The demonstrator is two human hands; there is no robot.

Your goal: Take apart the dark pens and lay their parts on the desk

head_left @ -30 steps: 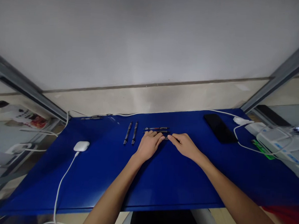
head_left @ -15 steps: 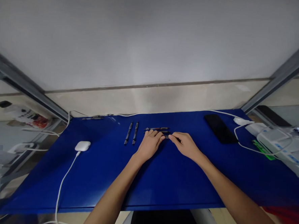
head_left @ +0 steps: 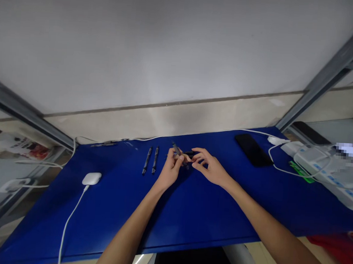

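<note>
Above the middle of the blue desk, my left hand grips a dark pen, its upper end slanting up to the left between thumb and fingers. My right hand is just to the right, fingers apart and curved, its fingertips close to the left hand's fingers. Another dark pen shows behind and between the hands, partly hidden. Two dark pens, a left one and a right one, lie side by side on the desk left of my left hand.
A black phone lies to the right, near a white power strip and cables. A white case with a cable sits at the left. More pens lie by the wall at the desk's back edge.
My left hand has risen from the desk with a pen now tilted up in it. My right hand's fingers have spread from their pinch. The camera view has shifted slightly.
</note>
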